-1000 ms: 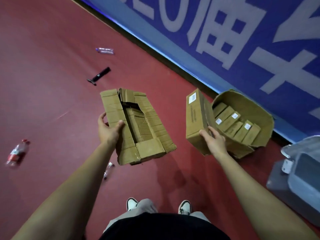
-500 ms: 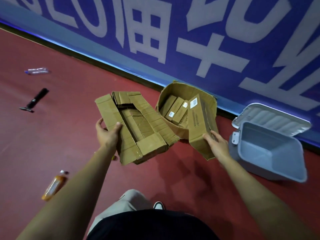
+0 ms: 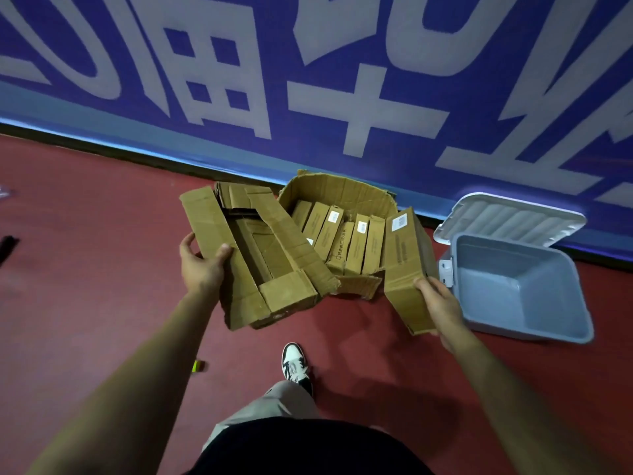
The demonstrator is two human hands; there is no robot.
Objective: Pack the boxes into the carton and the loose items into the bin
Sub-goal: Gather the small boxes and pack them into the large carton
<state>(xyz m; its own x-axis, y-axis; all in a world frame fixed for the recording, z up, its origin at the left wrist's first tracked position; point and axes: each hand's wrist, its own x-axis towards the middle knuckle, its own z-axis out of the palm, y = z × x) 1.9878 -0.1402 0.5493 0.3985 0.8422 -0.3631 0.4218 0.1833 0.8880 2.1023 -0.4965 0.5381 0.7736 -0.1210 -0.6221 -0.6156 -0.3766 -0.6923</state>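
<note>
My left hand (image 3: 200, 267) grips the near left edge of a battered, torn-open cardboard box (image 3: 260, 258) and holds it up above the floor. My right hand (image 3: 436, 306) grips the near end of a slim brown box with a white label (image 3: 404, 265), held on edge at the right side of the carton. The carton (image 3: 339, 192) stands open on the red floor by the wall, with several slim boxes (image 3: 356, 241) standing in a row inside. To its right sits the grey plastic bin (image 3: 520, 289), lid flipped open, nothing seen inside.
A blue wall banner with white lettering (image 3: 308, 80) runs behind the carton and bin. A black object (image 3: 7, 245) lies at the far left edge of the floor. A small yellow-green item (image 3: 198, 366) shows by my left forearm. My shoe (image 3: 294, 366) is on the floor below the boxes.
The view has turned right and closed in on the carton and bin. The slim box in my right hand now sits by the carton's right side. The bottles on the floor have left the view.
</note>
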